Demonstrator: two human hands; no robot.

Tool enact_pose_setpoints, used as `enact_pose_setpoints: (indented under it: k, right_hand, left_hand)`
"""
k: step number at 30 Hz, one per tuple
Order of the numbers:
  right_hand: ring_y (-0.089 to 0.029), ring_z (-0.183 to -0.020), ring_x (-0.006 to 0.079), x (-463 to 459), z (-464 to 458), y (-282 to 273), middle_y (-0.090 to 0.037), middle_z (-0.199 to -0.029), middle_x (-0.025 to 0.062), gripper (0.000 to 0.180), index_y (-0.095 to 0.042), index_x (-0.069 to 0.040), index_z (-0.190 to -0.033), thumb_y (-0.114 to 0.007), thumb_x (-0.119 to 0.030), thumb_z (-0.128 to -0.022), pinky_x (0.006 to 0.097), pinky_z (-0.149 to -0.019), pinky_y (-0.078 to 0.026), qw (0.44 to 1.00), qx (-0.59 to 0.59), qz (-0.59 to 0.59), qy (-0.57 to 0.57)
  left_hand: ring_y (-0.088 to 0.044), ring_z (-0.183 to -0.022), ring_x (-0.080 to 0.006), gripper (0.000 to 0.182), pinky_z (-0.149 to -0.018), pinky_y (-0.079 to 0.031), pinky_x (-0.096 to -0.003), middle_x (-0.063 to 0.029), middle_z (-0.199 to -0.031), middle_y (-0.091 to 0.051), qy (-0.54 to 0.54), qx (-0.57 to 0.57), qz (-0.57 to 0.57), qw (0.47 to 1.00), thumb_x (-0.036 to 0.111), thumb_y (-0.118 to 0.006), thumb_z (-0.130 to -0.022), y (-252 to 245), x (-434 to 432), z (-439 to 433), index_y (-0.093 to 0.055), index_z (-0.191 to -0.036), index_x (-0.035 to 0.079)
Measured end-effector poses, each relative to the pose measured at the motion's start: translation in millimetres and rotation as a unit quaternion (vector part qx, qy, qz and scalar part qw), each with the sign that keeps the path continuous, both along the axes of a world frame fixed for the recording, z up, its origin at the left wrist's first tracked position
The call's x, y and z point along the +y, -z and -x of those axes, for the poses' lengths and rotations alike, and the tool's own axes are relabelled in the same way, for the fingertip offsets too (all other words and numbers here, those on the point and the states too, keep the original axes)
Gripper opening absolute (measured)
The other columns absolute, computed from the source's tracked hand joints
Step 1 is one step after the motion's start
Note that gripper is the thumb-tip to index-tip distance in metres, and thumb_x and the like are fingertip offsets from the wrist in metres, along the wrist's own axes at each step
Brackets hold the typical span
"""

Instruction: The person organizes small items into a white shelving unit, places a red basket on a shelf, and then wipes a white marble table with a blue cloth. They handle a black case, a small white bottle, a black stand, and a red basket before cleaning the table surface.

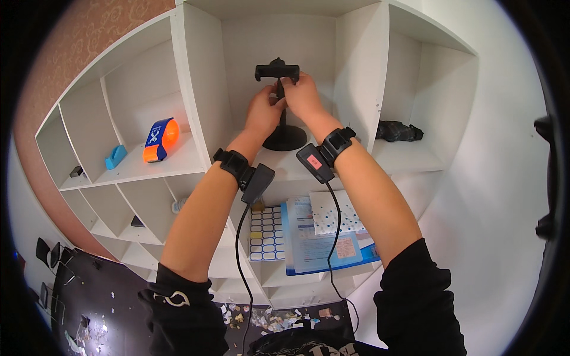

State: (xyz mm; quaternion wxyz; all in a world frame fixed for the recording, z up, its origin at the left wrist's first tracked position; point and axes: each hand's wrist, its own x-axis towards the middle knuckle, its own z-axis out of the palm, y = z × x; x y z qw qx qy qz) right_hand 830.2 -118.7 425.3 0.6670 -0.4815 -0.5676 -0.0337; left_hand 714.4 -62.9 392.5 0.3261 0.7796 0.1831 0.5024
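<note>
A black phone stand (285, 139) rests upright on its round base in the upper middle compartment of a white shelf unit. Its clamp head (277, 71) sits at the top of a slim pole. My left hand (265, 111) has its fingers around the pole from the left, below the clamp. Higher up on the right, my right hand (303, 93) grips the stand near the joint under the clamp; its fingertips are partly hidden behind the clamp. Each of my wrists wears a black strap with a cabled black module.
Left compartments hold an orange-and-blue tape dispenser (161, 139) and a light-blue dispenser (116, 157). A folded dark umbrella (398, 131) lies in the right compartment. Below are a blue folder of papers (311, 253) and a label sheet (267, 236). Scraps (285, 319) litter the dark floor.
</note>
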Motion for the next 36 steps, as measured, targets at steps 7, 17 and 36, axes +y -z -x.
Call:
enact_pose_setpoints:
  k: [7, 17, 36]
  right_hand:
    - [-0.068, -0.079, 0.0247, -2, -3, 14, -0.073, -0.088, 0.0141, 0.021, -0.07, 0.004, -0.104, -0.062, -0.016, -0.102, 0.0397, -0.076, -0.053, 0.996, 0.047, -0.032, -0.071]
    - [-0.069, -0.079, 0.0274, -14, -3, 15, -0.075, -0.09, 0.0139, 0.019, -0.071, 0.0, -0.108, -0.063, -0.016, -0.101, 0.0397, -0.077, -0.054, 0.994, 0.056, -0.092, -0.022]
    - [-0.066, -0.083, 0.0153, -11, -4, 23, -0.072, -0.099, 0.0079, 0.021, -0.068, 0.003, -0.116, -0.068, -0.011, -0.099, 0.0326, -0.074, -0.054, 0.995, 0.027, -0.021, -0.089]
  left_hand:
    - [-0.071, -0.093, -0.024, 0.044, -0.086, -0.056, -0.0368, -0.0181, -0.112, -0.073, -0.043, 0.032, -0.004, 0.999, 0.014, -0.069, -0.092, -9, -10, 6, -0.059, -0.132, 0.0]
    - [-0.062, -0.118, -0.0236, 0.058, -0.101, -0.05, -0.037, -0.0145, -0.134, -0.061, 0.081, -0.246, -0.062, 0.964, 0.0, -0.051, -0.088, -24, -31, 16, -0.049, -0.146, 0.006]
    - [-0.068, -0.083, -0.0182, 0.028, -0.074, -0.053, -0.0349, -0.0094, -0.094, -0.072, 0.096, -0.152, 0.115, 0.977, 0.006, -0.048, -0.097, -8, -21, 3, -0.064, -0.12, 0.001]
